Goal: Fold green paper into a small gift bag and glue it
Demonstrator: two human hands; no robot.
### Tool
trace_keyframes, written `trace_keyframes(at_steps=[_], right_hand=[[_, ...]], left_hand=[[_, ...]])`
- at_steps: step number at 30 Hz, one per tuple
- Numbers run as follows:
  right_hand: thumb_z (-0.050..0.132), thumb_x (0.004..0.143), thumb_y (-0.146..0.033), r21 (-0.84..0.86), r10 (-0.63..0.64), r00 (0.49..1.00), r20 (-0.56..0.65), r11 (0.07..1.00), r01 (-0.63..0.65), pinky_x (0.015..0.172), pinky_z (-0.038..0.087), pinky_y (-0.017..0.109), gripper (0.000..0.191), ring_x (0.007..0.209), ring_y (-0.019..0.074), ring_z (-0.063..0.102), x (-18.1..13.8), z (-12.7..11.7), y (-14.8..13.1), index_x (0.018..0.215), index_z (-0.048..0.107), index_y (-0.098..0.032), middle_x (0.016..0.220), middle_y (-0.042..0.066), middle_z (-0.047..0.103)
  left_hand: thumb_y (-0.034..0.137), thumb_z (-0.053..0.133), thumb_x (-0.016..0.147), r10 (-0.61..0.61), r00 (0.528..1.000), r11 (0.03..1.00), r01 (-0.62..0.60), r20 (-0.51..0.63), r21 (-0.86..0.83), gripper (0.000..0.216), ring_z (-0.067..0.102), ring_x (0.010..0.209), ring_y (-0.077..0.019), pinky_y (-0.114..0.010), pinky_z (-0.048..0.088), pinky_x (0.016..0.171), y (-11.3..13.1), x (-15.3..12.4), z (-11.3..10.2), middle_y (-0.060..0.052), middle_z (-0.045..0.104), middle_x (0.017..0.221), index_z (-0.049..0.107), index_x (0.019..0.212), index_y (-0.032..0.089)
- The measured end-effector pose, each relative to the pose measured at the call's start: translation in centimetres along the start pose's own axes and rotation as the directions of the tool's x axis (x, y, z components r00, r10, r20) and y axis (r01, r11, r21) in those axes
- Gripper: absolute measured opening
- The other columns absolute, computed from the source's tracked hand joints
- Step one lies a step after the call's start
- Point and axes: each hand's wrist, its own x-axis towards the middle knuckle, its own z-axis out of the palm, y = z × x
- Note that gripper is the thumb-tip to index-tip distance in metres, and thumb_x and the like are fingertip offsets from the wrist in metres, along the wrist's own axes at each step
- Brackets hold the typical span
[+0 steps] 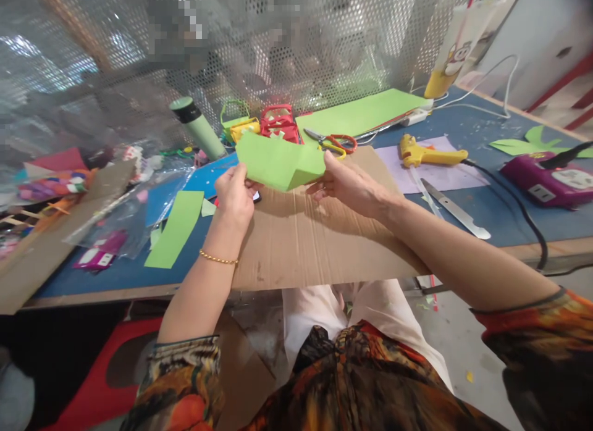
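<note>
The left grip (pixel 234 193) and right grip (pixel 348 184) hold a creased green sheet (pixel 278 162) above brown cardboard (pixel 319 246).

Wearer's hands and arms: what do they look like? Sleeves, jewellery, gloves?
No gloves on the left hand or right hand. Gold-coloured bracelet on the left wrist only. Left sleeve and right sleeve: dark, orange-red patterned, stopping well short of the hands.

The hands (pixel 235 193) were two, and the held green paper (pixel 273 162) was one. There were also one glue gun (pixel 428 155), one knife (pixel 456 210), one flask (pixel 201 131), one drink cup (pixel 449 70), and two purple devices (pixel 532 179).
</note>
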Motion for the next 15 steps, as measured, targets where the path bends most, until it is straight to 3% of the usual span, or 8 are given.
trace_keyframes(at_steps=[3,5,9,15], right_hand=[[0.082,0.079,-0.052,0.017,-0.026,0.996,0.08,1.0,0.024,0.077,0.057,0.028,0.048,0.09,0.0166,0.066,-0.4,0.6,-0.3,0.11,0.068,-0.017,0.11,0.01,0.07],[0.089,0.072,-0.045,-0.009,-0.016,0.996,0.083,1.0,0.017,0.072,0.056,0.027,0.046,0.082,0.0143,0.065,-0.6,0.8,-0.3,0.102,0.071,-0.016,0.103,0.008,0.071],[0.09,0.067,-0.054,-0.006,-0.03,0.999,-0.033,1.0,0.03,0.051,0.044,0.025,0.048,0.056,0.0089,0.053,-0.3,1.0,0.4,0.082,0.067,-0.015,0.071,0.001,0.066],[0.091,0.063,-0.056,-0.045,-0.071,0.992,-0.102,0.997,0.067,0.047,0.043,0.026,0.049,0.048,0.0086,0.051,0.1,0.8,0.9,0.069,0.064,-0.016,0.06,0.0,0.062]], left_hand=[[0.018,0.071,0.082,0.012,0.996,0.995,-0.021,-0.09,-0.101,0.029,0.046,0.046,-0.0058,-0.018,0.054,0.057,0.1,-0.8,0.8,0.01,0.043,0.05,0.048,0.064,0.022],[0.014,0.072,0.079,0.019,0.993,0.99,-0.035,-0.113,-0.137,0.029,0.048,0.046,-0.0053,-0.017,0.054,0.057,0.2,-1.5,1.6,0.009,0.045,0.049,0.05,0.062,0.021],[0.016,0.081,0.074,0.022,0.999,0.986,-0.028,-0.033,-0.167,0.02,0.066,0.062,-0.0097,-0.02,0.059,0.063,0.3,-2.7,2.8,0.002,0.071,0.071,0.062,0.074,0.02],[0.024,0.089,0.073,-0.005,0.996,0.975,0.026,0.094,-0.222,0.026,0.077,0.079,-0.0145,-0.024,0.064,0.077,1.1,-3.6,3.0,0.0,0.08,0.088,0.067,0.086,0.021]])
